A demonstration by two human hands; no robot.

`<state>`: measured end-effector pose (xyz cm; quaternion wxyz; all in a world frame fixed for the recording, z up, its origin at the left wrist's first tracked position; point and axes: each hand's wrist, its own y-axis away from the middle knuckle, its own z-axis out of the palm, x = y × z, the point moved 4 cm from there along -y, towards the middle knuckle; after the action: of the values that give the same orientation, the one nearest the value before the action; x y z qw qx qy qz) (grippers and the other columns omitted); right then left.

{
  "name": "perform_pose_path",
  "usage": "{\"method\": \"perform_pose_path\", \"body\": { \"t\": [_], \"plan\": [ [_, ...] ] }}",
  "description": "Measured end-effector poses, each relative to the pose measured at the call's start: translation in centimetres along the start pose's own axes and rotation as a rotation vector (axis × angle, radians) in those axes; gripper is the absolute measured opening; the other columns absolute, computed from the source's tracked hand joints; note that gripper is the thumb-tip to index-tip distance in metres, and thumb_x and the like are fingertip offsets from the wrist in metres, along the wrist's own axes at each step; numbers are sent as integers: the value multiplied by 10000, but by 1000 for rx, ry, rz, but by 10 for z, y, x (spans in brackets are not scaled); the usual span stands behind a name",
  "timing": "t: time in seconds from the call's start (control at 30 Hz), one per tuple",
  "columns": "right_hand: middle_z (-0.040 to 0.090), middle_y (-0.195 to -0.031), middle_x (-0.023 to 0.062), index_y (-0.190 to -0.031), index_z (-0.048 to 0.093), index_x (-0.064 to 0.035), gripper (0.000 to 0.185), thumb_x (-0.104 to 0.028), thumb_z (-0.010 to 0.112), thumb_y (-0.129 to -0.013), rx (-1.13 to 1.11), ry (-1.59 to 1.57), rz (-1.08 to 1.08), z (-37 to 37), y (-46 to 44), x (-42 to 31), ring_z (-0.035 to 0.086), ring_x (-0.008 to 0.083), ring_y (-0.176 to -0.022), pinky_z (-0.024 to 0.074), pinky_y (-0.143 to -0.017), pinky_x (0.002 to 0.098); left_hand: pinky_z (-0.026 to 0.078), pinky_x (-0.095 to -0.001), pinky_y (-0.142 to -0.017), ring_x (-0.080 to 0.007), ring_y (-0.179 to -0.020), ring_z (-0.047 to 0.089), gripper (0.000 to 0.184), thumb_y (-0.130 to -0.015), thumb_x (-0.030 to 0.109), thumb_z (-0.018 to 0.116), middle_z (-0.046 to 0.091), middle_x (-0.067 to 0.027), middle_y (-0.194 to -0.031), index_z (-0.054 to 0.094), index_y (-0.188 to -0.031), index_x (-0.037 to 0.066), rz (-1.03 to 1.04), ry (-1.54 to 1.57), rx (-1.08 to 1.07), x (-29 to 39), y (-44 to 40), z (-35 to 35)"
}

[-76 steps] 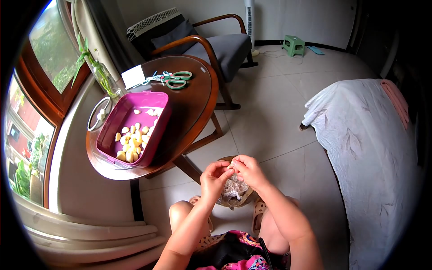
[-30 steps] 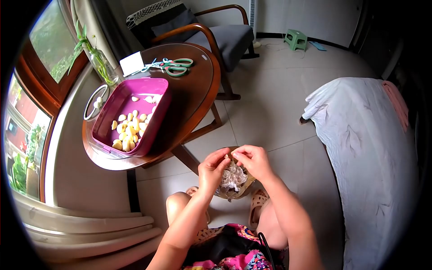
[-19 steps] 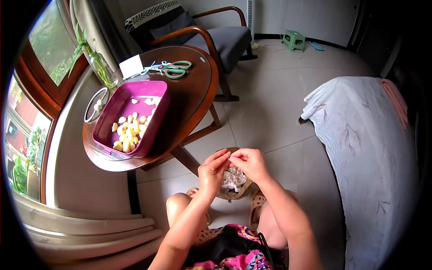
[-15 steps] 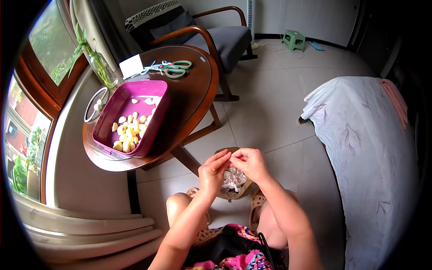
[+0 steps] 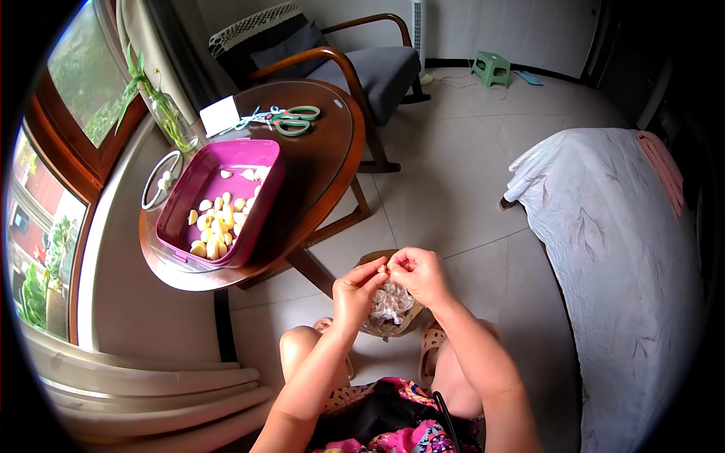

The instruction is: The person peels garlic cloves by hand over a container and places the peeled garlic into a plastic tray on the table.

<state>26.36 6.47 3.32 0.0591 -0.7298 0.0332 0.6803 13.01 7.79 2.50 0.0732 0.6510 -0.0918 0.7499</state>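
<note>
Over a bag-like container (image 5: 414, 323) on the floor, my two hands meet at the fingertips. My left hand (image 5: 356, 291) is closed in a pinch on a small pale garlic clove (image 5: 383, 270). Against that same clove press the bent fingers of my right hand (image 5: 418, 275), also pinched; fingers partly cover the clove. Below them, whitish papery garlic skins (image 5: 393, 300) fill the container. To the left, a purple plastic tub (image 5: 266, 151) on the round table holds several peeled cloves (image 5: 219, 224), mostly heaped toward its near end.
Scissors (image 5: 291, 121) with green handles lie on the dark wooden table (image 5: 332, 143), near a white card (image 5: 219, 115) and a glass vase (image 5: 174, 124) with stems. A rocking chair (image 5: 370, 72) stands behind. On the right is a cloth-covered piece of furniture (image 5: 604, 226); a green stool (image 5: 492, 69) sits farther back.
My fingertips have shifted slightly, and the pale clove now shows between them where it was hidden before. The tub and the other things stay in place.
</note>
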Motion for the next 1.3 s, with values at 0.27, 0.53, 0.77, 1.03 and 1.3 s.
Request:
{"method": "perform_pose_path", "body": {
  "t": [0.27,0.53,0.77,1.03,1.3],
  "plan": [
    [624,-730,54,-817,615,21,137,-108,605,-774,-67,-196,50,3,-1,-9,583,88,-662,471,-575,199,457,-214,-758,-112,-841,564,273,-758,-6,606,614,-80,-949,586,-1031,-6,-80,123,8,3,-1,0],
    [623,-711,52,-827,619,28,145,-106,597,-777,-87,-139,44,3,-2,-6,575,80,-635,467,-567,197,454,-207,-733,-94,-788,564,257,-734,2,636,627,-56,-870,616,-990,14,61,-99,28,-2,-3,-4],
    [620,-698,59,-803,612,34,119,-79,583,-777,-72,-79,35,5,2,-13,576,85,-606,468,-556,200,457,-208,-646,-81,-702,562,250,-717,41,660,639,-65,-784,631,-965,30,95,-252,33,8,-2,-4],
    [611,-708,60,-792,601,33,90,-54,578,-784,-98,20,-7,3,0,-13,570,84,-595,466,-534,194,464,-206,-648,-76,-708,566,263,-710,65,675,642,-62,-788,632,-967,33,32,-248,-7,3,-2,-6],
    [611,-719,68,-792,602,32,87,-51,581,-777,-172,-129,113,0,-2,-8,559,89,-594,466,-549,199,490,-227,-727,-118,-784,589,280,-740,0,629,624,-85,-890,588,-1015,-23,-156,-24,-63,-1,-2,-5]
  ]
}}
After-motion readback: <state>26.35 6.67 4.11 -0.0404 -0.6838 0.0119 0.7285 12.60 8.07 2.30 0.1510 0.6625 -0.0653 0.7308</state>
